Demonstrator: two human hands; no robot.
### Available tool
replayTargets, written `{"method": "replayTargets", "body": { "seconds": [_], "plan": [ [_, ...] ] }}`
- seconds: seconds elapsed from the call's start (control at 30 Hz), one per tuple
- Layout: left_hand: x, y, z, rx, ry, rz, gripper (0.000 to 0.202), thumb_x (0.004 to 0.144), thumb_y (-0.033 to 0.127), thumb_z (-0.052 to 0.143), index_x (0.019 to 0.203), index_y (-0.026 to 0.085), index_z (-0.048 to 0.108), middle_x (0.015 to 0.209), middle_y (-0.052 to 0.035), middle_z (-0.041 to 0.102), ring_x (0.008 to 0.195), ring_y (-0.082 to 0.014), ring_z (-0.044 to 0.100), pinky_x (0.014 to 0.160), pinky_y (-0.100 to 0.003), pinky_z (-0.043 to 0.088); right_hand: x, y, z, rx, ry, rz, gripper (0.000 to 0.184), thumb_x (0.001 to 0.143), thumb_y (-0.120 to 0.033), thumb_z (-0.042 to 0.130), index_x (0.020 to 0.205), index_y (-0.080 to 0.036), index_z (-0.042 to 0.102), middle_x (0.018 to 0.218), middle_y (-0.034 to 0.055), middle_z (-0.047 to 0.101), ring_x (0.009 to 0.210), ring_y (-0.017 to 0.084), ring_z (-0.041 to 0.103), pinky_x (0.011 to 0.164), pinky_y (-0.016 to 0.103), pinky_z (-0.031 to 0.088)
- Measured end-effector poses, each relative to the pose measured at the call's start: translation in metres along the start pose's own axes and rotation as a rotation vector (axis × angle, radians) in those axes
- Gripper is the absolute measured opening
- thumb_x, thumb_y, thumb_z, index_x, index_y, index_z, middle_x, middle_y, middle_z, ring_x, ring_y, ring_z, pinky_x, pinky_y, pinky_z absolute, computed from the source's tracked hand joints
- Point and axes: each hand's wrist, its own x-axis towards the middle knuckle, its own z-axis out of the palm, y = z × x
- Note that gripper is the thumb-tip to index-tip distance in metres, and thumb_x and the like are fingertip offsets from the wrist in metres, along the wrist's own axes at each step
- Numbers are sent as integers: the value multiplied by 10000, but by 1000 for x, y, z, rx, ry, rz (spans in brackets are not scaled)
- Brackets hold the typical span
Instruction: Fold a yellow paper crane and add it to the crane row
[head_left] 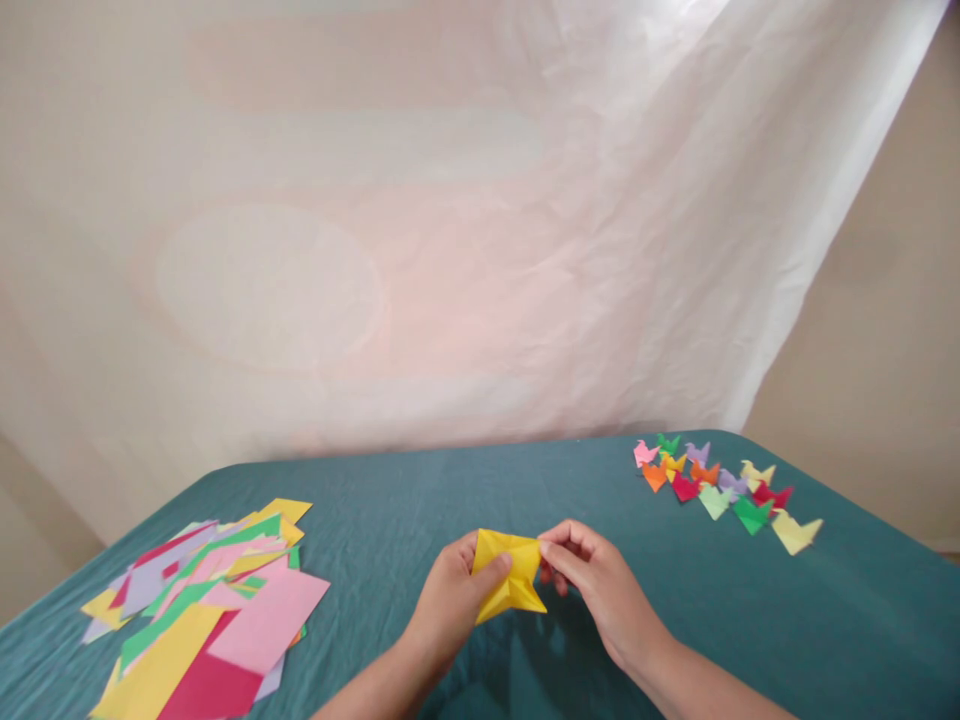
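Note:
A partly folded yellow paper (514,575) is held just above the teal table (390,500), near its front middle. My left hand (450,600) grips the paper's left side, thumb laid across its front. My right hand (592,580) pinches its right corner with curled fingers. Both hands are closed on the same sheet.
A loose pile of coloured paper squares (210,610), in pink, yellow, green, red and lilac, lies at the front left. Several small folded paper figures (720,490) in mixed colours sit in a cluster at the back right. A white sheet backdrop (450,250) hangs behind the table.

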Motion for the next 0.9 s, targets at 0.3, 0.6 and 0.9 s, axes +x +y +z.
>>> {"method": "replayTargets", "body": {
  "seconds": [0.3,0.6,0.9],
  "plan": [
    [0,0,-2,115,18,-23,357,605,396,784,793,121,656,628,-11,623,536,-111,532,532,-210,410,-3,-4,4,-35,-75,8,136,789,-294,605,851,-174,616,688,-10,594,606,126,528,526,218,389],
    [-1,-7,-4,171,-36,-95,378,630,454,762,727,102,665,615,-24,615,515,-107,522,501,-208,396,-4,-5,3,-214,-108,-65,123,807,-280,592,830,-188,669,740,2,644,671,144,562,596,228,417],
    [-5,1,-3,72,-142,-124,372,692,441,705,796,84,695,724,-98,686,566,-145,593,516,-228,438,-5,-11,2,-183,-195,-106,172,822,-306,582,882,-202,705,797,20,651,686,160,615,640,251,470]
  ]
}}
